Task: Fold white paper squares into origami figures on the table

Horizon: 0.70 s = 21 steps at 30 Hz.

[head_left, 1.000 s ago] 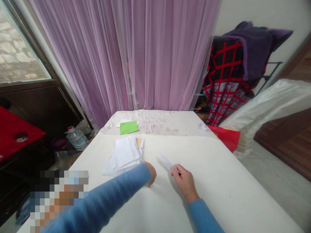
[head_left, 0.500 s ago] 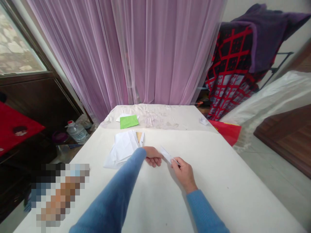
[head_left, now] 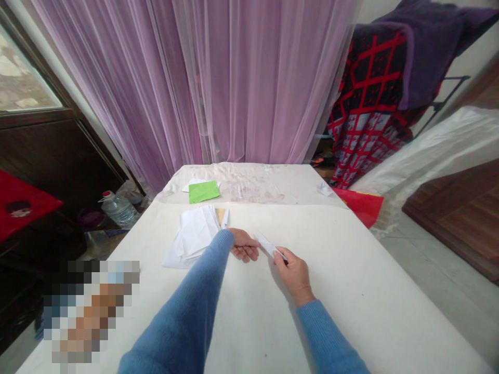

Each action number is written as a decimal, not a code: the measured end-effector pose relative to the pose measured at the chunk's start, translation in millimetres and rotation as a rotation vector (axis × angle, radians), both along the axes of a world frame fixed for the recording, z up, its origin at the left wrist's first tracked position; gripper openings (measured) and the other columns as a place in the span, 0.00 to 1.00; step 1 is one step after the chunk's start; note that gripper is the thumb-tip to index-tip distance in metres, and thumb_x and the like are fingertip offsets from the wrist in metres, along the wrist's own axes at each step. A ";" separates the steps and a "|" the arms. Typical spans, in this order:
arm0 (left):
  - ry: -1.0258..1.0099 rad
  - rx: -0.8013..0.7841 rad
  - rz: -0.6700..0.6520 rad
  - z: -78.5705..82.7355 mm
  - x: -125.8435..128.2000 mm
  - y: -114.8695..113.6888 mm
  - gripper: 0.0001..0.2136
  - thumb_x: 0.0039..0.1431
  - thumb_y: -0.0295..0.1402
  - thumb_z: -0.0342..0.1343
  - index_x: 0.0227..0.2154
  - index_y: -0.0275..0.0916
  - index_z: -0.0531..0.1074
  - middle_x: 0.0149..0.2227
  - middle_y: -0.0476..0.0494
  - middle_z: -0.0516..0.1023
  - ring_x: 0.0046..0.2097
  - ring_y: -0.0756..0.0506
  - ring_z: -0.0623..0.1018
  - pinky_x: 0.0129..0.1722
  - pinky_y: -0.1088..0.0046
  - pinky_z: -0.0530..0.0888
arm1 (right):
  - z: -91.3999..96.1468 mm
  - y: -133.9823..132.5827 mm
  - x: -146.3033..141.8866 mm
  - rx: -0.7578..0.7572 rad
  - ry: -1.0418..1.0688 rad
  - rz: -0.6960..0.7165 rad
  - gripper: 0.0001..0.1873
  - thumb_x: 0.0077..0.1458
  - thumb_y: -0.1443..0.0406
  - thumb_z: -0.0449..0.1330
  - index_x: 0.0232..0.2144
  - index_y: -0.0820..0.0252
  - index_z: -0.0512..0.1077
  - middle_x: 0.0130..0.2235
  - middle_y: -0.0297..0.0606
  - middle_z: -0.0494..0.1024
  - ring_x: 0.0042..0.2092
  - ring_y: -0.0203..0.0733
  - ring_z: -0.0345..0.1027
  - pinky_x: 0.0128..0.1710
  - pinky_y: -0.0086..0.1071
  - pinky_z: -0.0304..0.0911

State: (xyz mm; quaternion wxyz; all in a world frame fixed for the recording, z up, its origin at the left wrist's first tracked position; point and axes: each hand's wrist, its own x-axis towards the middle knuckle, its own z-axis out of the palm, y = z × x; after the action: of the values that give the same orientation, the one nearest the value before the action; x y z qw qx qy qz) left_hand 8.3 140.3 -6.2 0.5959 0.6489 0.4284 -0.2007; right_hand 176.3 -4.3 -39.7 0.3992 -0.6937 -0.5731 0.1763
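A narrow strip of folded white paper (head_left: 268,246) is held just above the white table, slanting up toward the left. My right hand (head_left: 293,272) pinches its near end between thumb and fingers. At the far end is my left hand (head_left: 245,246), turned partly palm up. One outstretched digit of it touches the strip's edge, and the other fingers are loosely curled and apart. Beside my left wrist lies a stack of white paper sheets (head_left: 198,231). A tan piece (head_left: 221,216) and a thin white strip (head_left: 225,218) show at the stack's right edge.
Farther back on the table (head_left: 335,249) a green sheet (head_left: 204,191) rests over white paper. Crumpled clear plastic (head_left: 324,189) sits at the back right corner. A water bottle (head_left: 119,208) stands left of the table. A blurred-out patch (head_left: 95,311) covers the near left.
The fingers of my left hand have loosened from a tighter curl, with one digit now stretched to the strip. My right hand keeps its pinch. The whole view has shifted slightly.
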 end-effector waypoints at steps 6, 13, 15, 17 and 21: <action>-0.108 -0.144 0.169 5.3 -13.2 -3.1 0.20 0.54 0.52 0.57 0.38 0.40 0.74 0.44 0.43 0.81 0.31 0.52 0.81 0.22 0.83 0.71 | 0.5 1.6 -0.3 -0.055 -0.079 -0.123 0.25 0.54 0.50 0.47 0.33 0.56 0.79 0.23 0.37 0.77 0.26 0.42 0.69 0.27 0.30 0.57; -0.156 -0.257 0.197 5.4 -17.4 0.2 0.21 0.47 0.48 0.66 0.40 0.41 0.74 0.43 0.44 0.82 0.30 0.52 0.80 0.22 0.83 0.71 | 3.8 -1.4 -0.4 -0.025 -0.022 0.006 0.24 0.56 0.50 0.47 0.34 0.56 0.78 0.23 0.35 0.76 0.24 0.38 0.68 0.27 0.26 0.58; -0.160 -0.277 0.188 4.7 -16.9 1.6 0.22 0.45 0.47 0.67 0.40 0.41 0.74 0.42 0.45 0.82 0.30 0.52 0.80 0.22 0.83 0.72 | 3.0 -2.1 -0.2 -0.018 -0.033 0.027 0.23 0.57 0.51 0.48 0.33 0.56 0.78 0.23 0.35 0.76 0.24 0.37 0.68 0.27 0.26 0.58; -0.165 -0.291 0.176 3.8 -16.5 2.7 0.22 0.44 0.47 0.68 0.40 0.42 0.74 0.42 0.46 0.82 0.30 0.52 0.80 0.23 0.83 0.72 | 2.1 -2.5 -0.2 -0.017 -0.049 0.046 0.23 0.57 0.51 0.48 0.33 0.56 0.78 0.23 0.35 0.76 0.25 0.37 0.68 0.27 0.26 0.58; -0.168 -0.313 0.150 0.2 -16.4 4.7 0.22 0.43 0.47 0.68 0.39 0.40 0.75 0.41 0.46 0.82 0.30 0.52 0.80 0.23 0.83 0.73 | 1.9 -2.8 -0.5 -0.017 -0.083 0.066 0.22 0.57 0.52 0.49 0.32 0.56 0.78 0.23 0.34 0.76 0.24 0.36 0.68 0.26 0.25 0.57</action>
State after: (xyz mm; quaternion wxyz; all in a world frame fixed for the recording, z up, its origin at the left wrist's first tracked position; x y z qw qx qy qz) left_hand -8.1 145.1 -6.0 0.7364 0.5291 0.3878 -0.1651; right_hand 175.8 -7.1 -37.8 0.3630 -0.6846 -0.6101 0.1652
